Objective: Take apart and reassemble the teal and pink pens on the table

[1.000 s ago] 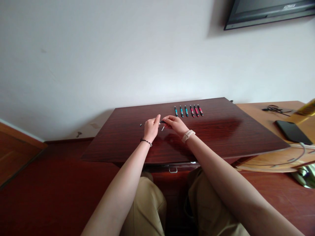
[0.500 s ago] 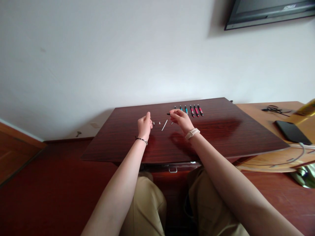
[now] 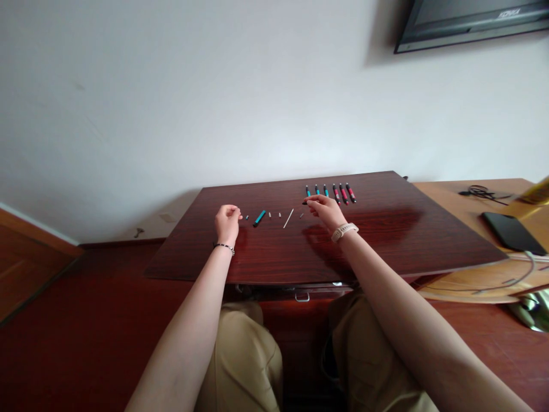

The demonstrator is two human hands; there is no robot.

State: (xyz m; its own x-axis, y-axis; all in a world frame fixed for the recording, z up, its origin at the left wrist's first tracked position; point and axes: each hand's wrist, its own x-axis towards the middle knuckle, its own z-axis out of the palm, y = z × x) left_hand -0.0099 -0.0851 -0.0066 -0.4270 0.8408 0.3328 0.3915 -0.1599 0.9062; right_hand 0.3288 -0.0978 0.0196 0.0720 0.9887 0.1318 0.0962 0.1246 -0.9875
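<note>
My left hand [image 3: 228, 223] is closed in a pinch at the left of a row of pen parts; whatever its fingers may hold is too small to make out. Just right of its fingertips lies a small dark piece [image 3: 247, 217], then a teal pen barrel [image 3: 259, 218] with a black end. Two small pale pieces [image 3: 270, 215] and a thin white pen refill [image 3: 289, 218] follow. Over the right end of the row, my right hand [image 3: 326, 210] pinches a small black pen tip [image 3: 305, 202]. Beneath its fingers, a small spring-like piece [image 3: 301, 216] rests on the table.
Several teal and red pens [image 3: 343, 193] stand in a line at the back of the dark wooden table [image 3: 193, 252]. A lighter desk on the right carries a black phone [image 3: 510, 232] and a coiled black cable [image 3: 480, 193]. A television [image 3: 472, 26] hangs above.
My left hand has moved left, and the teal barrel and small dark piece beside it now show. My right hand has shifted slightly right, still pinching the black pen tip.
</note>
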